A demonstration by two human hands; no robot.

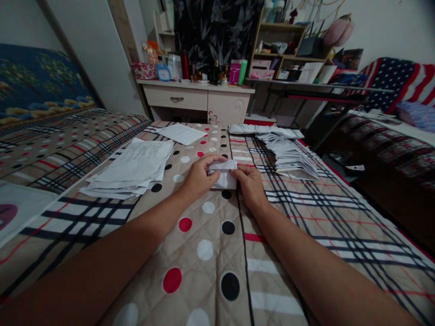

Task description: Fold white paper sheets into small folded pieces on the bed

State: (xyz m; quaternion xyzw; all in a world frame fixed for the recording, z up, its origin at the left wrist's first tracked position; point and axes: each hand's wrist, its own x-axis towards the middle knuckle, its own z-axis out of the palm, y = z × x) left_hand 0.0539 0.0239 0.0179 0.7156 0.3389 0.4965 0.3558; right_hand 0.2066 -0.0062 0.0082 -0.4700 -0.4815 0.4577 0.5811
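Note:
A small piece of folded white paper (227,180) is held between my two hands, just above or on the dotted bedspread. My left hand (203,174) grips its left side, with thumb in front and fingers curled over the top. On the right edge, my right hand (250,181) pinches the paper between thumb and fingers. A flap lies folded across the upper part. To the left lies a loose stack of white printed sheets (136,163), with another white sheet (183,134) behind it. A fanned row of folded papers (292,156) spreads out to the right.
The quilted bedspread (204,222) carries dots and plaid stripes. Along the far edge lies another row of folded papers (265,131). Beyond the bed stand a white dresser (190,97) crowded with bottles and a desk with shelves (282,59). A white object (27,203) sits at far left.

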